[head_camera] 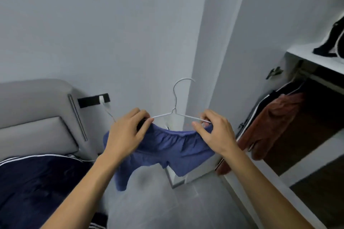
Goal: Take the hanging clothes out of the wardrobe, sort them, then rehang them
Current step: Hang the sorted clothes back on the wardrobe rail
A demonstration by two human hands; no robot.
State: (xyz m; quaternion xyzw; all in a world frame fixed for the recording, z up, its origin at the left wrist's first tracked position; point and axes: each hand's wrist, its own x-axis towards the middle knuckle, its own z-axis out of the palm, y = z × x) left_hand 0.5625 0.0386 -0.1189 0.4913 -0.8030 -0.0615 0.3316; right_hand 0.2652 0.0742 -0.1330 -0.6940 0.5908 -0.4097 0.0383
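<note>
A pair of blue shorts hangs by its waistband from a thin white wire hanger, held in the air in front of a grey wall corner. My left hand grips the hanger's left end together with the waistband. My right hand pinches the right end and the waistband there. The hook points up, free of any rail. To the right, the open wardrobe holds a rust-brown garment hanging on its rail.
A grey padded headboard and a bed with a navy white-striped cover lie at the left. A black socket strip with a white plug sits on the wall. A dark garment lies on the wardrobe's upper shelf. Grey floor tiles show below.
</note>
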